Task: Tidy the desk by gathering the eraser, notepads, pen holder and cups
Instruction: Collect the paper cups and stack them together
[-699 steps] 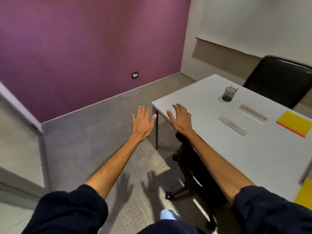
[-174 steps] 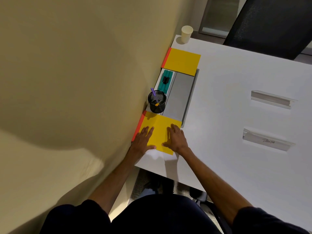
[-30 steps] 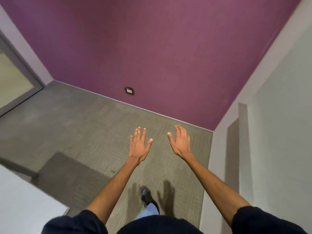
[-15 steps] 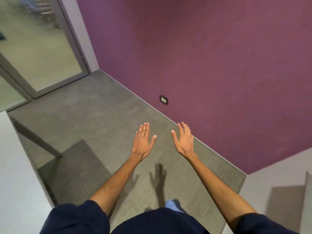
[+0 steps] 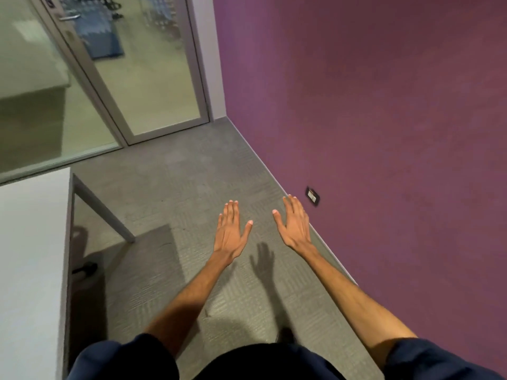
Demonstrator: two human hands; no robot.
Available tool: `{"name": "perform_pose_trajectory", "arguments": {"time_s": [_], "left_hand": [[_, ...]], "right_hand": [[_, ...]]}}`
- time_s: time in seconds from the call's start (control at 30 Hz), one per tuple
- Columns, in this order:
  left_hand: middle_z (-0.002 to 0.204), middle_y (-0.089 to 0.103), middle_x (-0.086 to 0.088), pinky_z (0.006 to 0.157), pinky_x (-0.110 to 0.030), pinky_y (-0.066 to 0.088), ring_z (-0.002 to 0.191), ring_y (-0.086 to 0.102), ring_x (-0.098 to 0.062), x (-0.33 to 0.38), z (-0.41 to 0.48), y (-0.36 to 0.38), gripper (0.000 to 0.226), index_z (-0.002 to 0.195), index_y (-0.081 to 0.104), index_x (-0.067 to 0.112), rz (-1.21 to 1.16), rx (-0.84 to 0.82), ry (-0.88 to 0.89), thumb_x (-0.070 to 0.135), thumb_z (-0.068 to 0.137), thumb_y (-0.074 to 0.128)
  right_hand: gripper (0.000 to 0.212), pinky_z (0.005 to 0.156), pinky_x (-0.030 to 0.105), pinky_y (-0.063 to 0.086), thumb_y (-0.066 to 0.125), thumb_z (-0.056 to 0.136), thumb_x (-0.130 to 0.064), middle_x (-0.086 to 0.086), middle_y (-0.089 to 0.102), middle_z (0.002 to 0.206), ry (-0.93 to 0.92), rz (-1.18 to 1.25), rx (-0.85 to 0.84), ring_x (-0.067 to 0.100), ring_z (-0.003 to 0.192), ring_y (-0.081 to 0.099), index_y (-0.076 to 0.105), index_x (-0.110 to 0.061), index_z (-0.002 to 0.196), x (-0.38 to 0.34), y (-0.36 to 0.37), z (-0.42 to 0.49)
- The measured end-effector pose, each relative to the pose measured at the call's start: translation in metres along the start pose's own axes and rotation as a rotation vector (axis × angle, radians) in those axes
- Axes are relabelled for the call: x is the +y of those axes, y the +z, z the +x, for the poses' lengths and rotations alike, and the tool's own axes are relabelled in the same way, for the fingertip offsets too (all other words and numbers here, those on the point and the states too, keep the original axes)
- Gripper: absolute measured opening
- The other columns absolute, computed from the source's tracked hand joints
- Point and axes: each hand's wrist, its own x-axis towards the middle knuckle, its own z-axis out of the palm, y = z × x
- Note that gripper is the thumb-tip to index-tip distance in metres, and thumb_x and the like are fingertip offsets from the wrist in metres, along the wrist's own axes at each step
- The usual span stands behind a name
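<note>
My left hand (image 5: 231, 233) and my right hand (image 5: 295, 224) are held out in front of me over the grey carpet, palms down, fingers straight and apart, holding nothing. The white desk (image 5: 30, 256) fills the left edge of the view, and only a bare corner of its top shows. The eraser, notepads, pen holder and cups are out of view.
A purple wall (image 5: 384, 133) with a small socket plate (image 5: 312, 196) runs along the right. A glass door (image 5: 131, 67) stands at the far left corner. One grey desk leg (image 5: 104, 212) slants down to the carpet (image 5: 178, 187). A dark chair base (image 5: 83, 270) shows under the desk.
The view has swung left: the glass door and the desk corner have come further into view and the purple wall has moved right. Both hands stay open and held out.
</note>
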Motion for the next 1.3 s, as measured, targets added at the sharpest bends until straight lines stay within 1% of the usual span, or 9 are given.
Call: {"name": "perform_pose_trajectory", "arguments": {"time_s": [0.2,0.4,0.57,0.73,0.83,0.97,1.07,1.2,1.3], "left_hand": [[0.166,-0.011,-0.01,0.128,-0.041,-0.003,0.155,-0.012,-0.021,-0.011,0.046,-0.015,0.073,0.158,-0.006,0.009,-0.012,0.075,-0.139,0.049,0.105,0.025],[0.167,-0.005,-0.011,0.128,-0.039,0.0,0.155,-0.007,-0.022,-0.049,0.091,-0.028,0.071,0.158,0.001,0.007,-0.061,0.156,-0.266,0.045,0.105,0.031],[0.166,0.006,-0.016,0.128,-0.04,0.006,0.156,0.001,-0.026,-0.099,0.139,-0.041,0.072,0.157,0.011,0.003,-0.045,0.205,-0.345,0.045,0.104,0.035],[0.167,0.002,-0.013,0.128,-0.042,0.004,0.156,-0.003,-0.026,-0.153,0.204,-0.072,0.073,0.158,0.007,0.007,-0.069,0.245,-0.428,0.049,0.104,0.032],[0.167,-0.004,-0.011,0.128,-0.041,0.001,0.155,-0.007,-0.024,-0.182,0.238,-0.097,0.072,0.159,0.003,0.011,-0.081,0.247,-0.436,0.05,0.104,0.029],[0.167,0.0,-0.011,0.128,-0.042,0.004,0.155,-0.005,-0.024,-0.219,0.273,-0.127,0.066,0.159,0.008,0.015,-0.1,0.278,-0.475,0.048,0.105,0.029],[0.167,0.001,-0.01,0.128,-0.044,0.006,0.156,-0.003,-0.024,-0.244,0.293,-0.14,0.069,0.159,0.005,0.016,-0.101,0.257,-0.503,0.049,0.104,0.03],[0.167,0.0,-0.013,0.126,-0.048,0.012,0.155,0.002,-0.028,-0.279,0.325,-0.156,0.08,0.158,-0.003,0.008,-0.157,0.203,-0.571,0.053,0.102,0.032],[0.167,-0.001,-0.014,0.125,-0.05,0.014,0.155,0.0,-0.027,-0.309,0.36,-0.17,0.08,0.158,-0.001,0.006,-0.114,0.163,-0.609,0.054,0.102,0.029]], "right_hand": [[0.064,0.124,0.052,0.018,0.036,0.104,-0.048,0.004,0.017,0.166,-0.095,0.007,-0.07,0.02,0.155,0.012,0.024,-0.015,0.157,-0.016,0.003,0.075],[0.065,0.125,0.05,0.017,0.036,0.103,-0.05,0.004,0.017,0.166,-0.172,-0.013,-0.17,0.02,0.155,0.01,0.025,-0.014,0.156,-0.049,0.043,0.146],[0.065,0.124,0.047,0.019,0.037,0.103,-0.049,0.006,0.021,0.165,-0.261,-0.045,-0.233,0.021,0.155,0.013,0.027,-0.012,0.155,-0.096,0.089,0.214],[0.064,0.124,0.046,0.019,0.037,0.103,-0.048,0.006,0.023,0.164,-0.346,-0.058,-0.262,0.021,0.154,0.014,0.028,-0.011,0.155,-0.15,0.124,0.291],[0.065,0.124,0.048,0.018,0.037,0.103,-0.05,0.006,0.023,0.164,-0.372,-0.041,-0.267,0.021,0.154,0.015,0.027,-0.012,0.155,-0.184,0.139,0.334],[0.067,0.123,0.048,0.02,0.037,0.102,-0.052,0.008,0.025,0.162,-0.397,-0.055,-0.259,0.024,0.153,0.017,0.028,-0.01,0.154,-0.225,0.159,0.378],[0.068,0.124,0.048,0.021,0.041,0.101,-0.051,0.01,0.022,0.164,-0.394,-0.034,-0.283,0.026,0.154,0.015,0.028,-0.01,0.154,-0.25,0.179,0.404],[0.067,0.124,0.05,0.019,0.042,0.101,-0.052,0.009,0.018,0.165,-0.396,-0.03,-0.341,0.025,0.155,0.012,0.03,-0.014,0.154,-0.28,0.21,0.442],[0.062,0.121,0.052,0.022,0.043,0.1,-0.051,0.008,0.021,0.164,-0.441,-0.07,-0.358,0.024,0.154,0.016,0.034,-0.019,0.153,-0.3,0.234,0.478]]}}
